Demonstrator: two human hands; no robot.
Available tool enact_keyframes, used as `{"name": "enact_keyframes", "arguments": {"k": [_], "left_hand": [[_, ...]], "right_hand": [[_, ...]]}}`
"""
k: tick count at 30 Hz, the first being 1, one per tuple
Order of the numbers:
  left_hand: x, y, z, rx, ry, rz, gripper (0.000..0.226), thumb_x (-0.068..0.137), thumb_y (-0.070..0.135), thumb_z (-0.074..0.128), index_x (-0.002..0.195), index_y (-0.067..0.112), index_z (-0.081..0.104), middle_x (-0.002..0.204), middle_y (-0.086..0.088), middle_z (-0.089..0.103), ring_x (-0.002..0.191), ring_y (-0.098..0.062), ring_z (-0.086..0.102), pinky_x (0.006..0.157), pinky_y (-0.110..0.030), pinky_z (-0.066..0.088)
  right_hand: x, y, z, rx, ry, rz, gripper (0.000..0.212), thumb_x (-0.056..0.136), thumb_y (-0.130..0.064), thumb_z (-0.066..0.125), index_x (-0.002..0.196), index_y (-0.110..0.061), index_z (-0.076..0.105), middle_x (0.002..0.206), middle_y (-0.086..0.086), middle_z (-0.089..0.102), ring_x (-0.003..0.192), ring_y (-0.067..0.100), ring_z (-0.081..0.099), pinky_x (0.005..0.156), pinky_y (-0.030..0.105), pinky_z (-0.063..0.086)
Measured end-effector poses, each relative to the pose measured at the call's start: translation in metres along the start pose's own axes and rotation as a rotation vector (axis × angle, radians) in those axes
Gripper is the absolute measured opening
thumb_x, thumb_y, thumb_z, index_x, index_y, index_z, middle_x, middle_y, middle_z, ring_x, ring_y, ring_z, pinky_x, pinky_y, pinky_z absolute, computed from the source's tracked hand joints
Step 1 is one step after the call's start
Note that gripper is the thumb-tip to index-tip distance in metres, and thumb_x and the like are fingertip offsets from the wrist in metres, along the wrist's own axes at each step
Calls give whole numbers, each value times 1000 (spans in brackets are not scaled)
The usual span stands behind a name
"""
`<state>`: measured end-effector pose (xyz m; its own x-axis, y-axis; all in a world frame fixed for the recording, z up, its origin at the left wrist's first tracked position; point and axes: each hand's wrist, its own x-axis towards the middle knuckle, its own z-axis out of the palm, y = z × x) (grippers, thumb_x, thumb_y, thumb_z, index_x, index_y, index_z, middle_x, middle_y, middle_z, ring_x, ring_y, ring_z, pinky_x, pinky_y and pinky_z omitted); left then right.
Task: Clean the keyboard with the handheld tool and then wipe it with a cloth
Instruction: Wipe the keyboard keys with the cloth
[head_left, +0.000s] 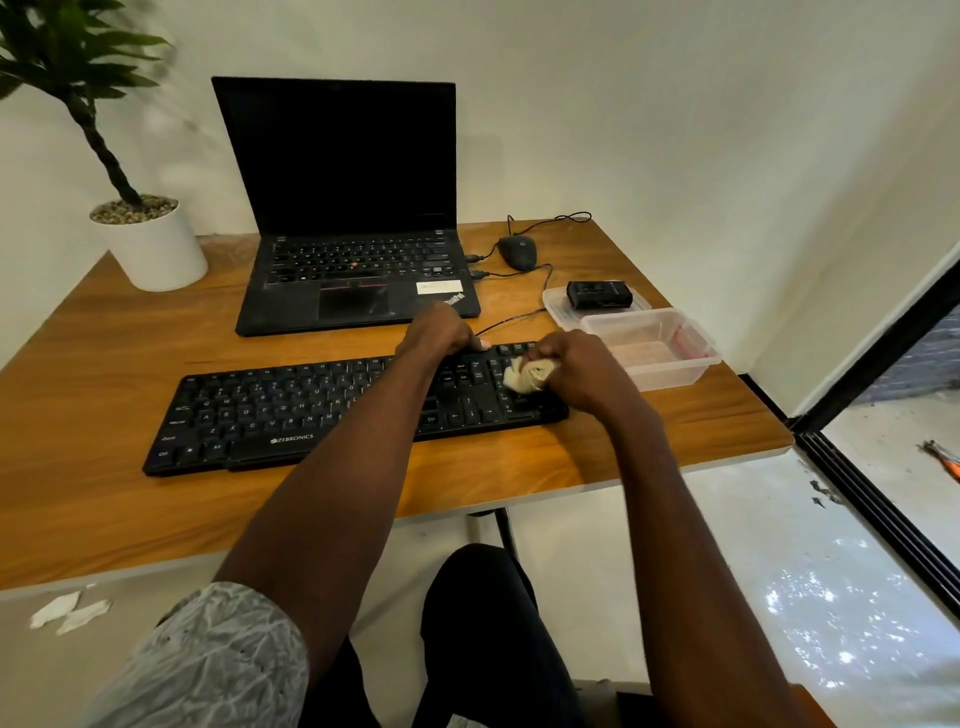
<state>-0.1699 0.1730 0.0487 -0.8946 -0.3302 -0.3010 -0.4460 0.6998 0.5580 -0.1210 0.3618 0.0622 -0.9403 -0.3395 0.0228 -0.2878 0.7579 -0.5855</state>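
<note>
We're in the wipe stage: right hand (582, 371) bunches the cloth (524, 375) on the keyboard (311, 415) keys at its 3 o'clock end, left hand (441, 332) curls over the 12 o'clock edge steadying it, left-side keys look unwiped, tool possibly the black box at 1 o'clock, can't tell.

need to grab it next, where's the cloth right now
In the head view the cloth is bunched in the right hand, pressed on the right end of the keyboard, beside the plastic tub.
</note>
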Motion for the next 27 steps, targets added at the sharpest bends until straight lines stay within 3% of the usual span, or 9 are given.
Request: {"name": "enact_keyframes", "arguments": {"k": [3,8,10,14,17,19,23,25,27], "left_hand": [[0,0,-1,2,-4,5,66,76,35,80,126,-1,55,130,-15,58,117,-32,55,92,-40,47],[-3,-1,0,17,23,19,63,75,36,80,122,0,58,126,-14,60,112,-30,59,89,-37,49],[-2,-1,0,22,29,15,62,76,36,80,121,1,58,126,-14,61,111,-29,59,90,-37,50],[-1,-1,-1,-16,13,-6,67,74,35,81,125,1,56,128,-14,59,114,-31,57,95,-41,49],[0,-1,-1,-19,10,-5,66,74,34,81,126,1,56,128,-14,59,115,-32,57,93,-40,49],[-1,-1,-1,-14,15,5,63,75,34,81,123,1,57,126,-14,61,113,-31,58,91,-39,49],[-2,-2,-1,9,38,9,54,75,33,81,115,1,63,119,-13,65,105,-28,62,89,-38,53],[-2,-2,-2,4,37,6,54,75,33,81,115,1,63,119,-13,65,105,-28,62,88,-37,53],[-2,-2,-2,-20,18,2,59,73,34,82,118,1,62,121,-13,64,107,-29,61,89,-38,52]], "right_hand": [[-6,4,-11,-55,-154,-14,31,84,4,62,108,-13,73,113,5,67,104,20,59,84,29,48],[29,-16,23,-28,201,-30,24,82,-5,61,96,-19,74,94,5,72,84,19,65,78,41,56],[33,-16,33,-23,271,-24,24,82,-7,60,95,-22,74,91,3,72,81,18,65,76,42,57],[7,-3,16,-15,43,-6,28,82,-6,69,108,-18,73,114,3,67,102,20,60,87,35,51],[-6,1,0,-10,-124,-9,35,83,3,63,109,-18,73,114,3,66,103,19,59,87,33,50],[8,-7,3,20,-57,-7,32,82,-1,66,109,-17,73,112,4,67,101,20,60,87,36,52],[32,-24,30,16,226,-71,24,84,-8,65,105,-14,74,107,6,71,91,19,62,79,37,53],[29,-22,33,6,207,-64,24,84,-7,65,104,-15,74,108,6,70,92,19,62,79,36,52],[22,-13,23,13,53,-23,25,83,-6,68,104,-19,74,111,5,67,98,20,61,84,36,52]]}}
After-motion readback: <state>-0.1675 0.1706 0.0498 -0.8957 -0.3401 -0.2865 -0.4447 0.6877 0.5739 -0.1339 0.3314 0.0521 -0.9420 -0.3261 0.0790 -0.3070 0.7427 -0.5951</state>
